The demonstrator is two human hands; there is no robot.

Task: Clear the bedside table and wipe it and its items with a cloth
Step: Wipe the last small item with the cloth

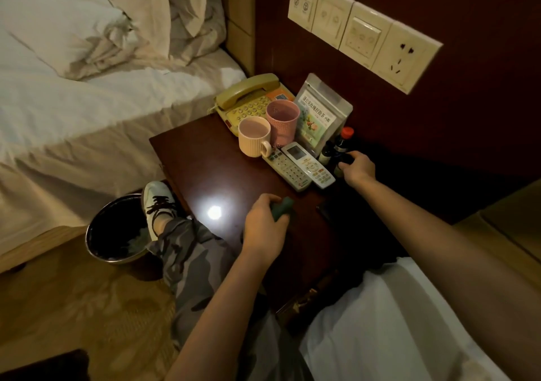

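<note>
Green cloth [281, 207] bunched in left hand [265, 222] on table [205, 175] | right hand [358, 169] outstretched, gripping dark bottle [342, 163]

Both bare forearms extend forward from the lower edge of the view. The left hand [265, 219] lies palm down, fingers curled round a small dark green object [281, 207], thumb side toward the body. The right arm reaches farther forward and to the right; the right hand [357, 169] is curled, its fingers closed round a small dark bottle [341, 162]. The hands are well apart. A bent left leg in camouflage trousers shows at lower left.
</note>
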